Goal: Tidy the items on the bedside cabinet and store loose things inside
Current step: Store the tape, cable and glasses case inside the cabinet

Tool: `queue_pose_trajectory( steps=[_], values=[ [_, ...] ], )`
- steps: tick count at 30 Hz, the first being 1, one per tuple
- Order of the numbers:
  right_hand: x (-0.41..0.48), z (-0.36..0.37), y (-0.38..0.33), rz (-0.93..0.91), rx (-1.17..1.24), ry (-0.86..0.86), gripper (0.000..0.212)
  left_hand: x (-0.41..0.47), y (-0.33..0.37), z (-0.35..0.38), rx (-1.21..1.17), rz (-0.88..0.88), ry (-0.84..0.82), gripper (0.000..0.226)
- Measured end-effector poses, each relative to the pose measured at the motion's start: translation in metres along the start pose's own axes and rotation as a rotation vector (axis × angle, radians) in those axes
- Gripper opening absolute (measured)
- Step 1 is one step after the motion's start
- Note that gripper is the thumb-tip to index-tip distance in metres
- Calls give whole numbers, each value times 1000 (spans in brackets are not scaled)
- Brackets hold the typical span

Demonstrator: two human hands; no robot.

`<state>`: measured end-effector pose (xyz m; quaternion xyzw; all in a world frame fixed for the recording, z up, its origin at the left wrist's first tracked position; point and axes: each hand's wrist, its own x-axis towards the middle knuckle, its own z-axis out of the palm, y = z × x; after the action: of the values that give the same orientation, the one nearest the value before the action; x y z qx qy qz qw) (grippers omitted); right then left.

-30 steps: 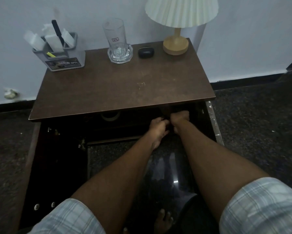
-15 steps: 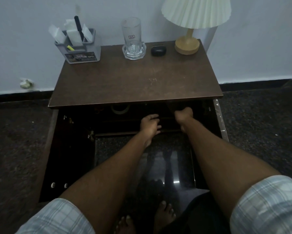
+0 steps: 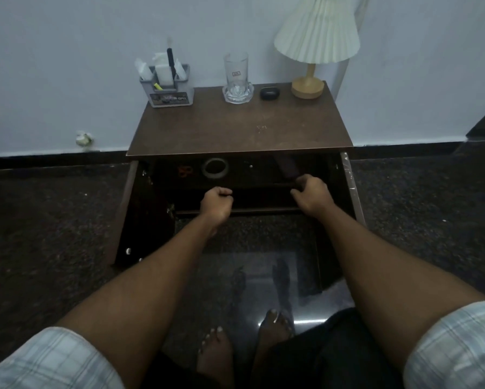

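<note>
Under both hands point(image 3: 266, 197), drawer front point(image 3: 261, 189).

Dark brown wooden bedside cabinet top point(image 3: 235, 130), rectangular, set against pale wall. Four items along its back edge, left to right: grey plastic desk organiser point(image 3: 170, 88) holding white papers and a black pen, at back left corner; clear tall drinking glass point(image 3: 236, 73) standing upright on a clear glass coaster point(image 3: 238, 94); small black oval case point(image 3: 269, 93) just beside the coaster; round pale wooden lamp base point(image 3: 307, 87) at back right corner. Front half of top bare, with small light scuff marks
</note>
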<state>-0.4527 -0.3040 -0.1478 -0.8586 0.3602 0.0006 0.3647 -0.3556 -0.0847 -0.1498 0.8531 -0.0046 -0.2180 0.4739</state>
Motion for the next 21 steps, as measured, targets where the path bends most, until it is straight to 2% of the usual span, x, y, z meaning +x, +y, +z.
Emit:
queue_pose_trajectory(
  steps=[6, 11, 13, 16, 21],
  values=[
    [-64, -21, -3, -118, -196, 195, 54, -48, -18, -81, 445, 178, 52, 37],
    [-101, -35, 6, -52, -290, 264, 83, -85, -47, -134, 739, 256, 268, 62],
    [-107, -43, 5, 15, -303, 226, 94, -91, -54, -150, 707, 130, 318, 72],
    [-118, -57, 3, 66, -310, 211, 101, -97, -54, -169, 460, -67, 279, 78],
    [-130, -68, 14, 175, -354, 162, 101, -104, -63, -179, 377, -138, 211, 77]
  ],
)
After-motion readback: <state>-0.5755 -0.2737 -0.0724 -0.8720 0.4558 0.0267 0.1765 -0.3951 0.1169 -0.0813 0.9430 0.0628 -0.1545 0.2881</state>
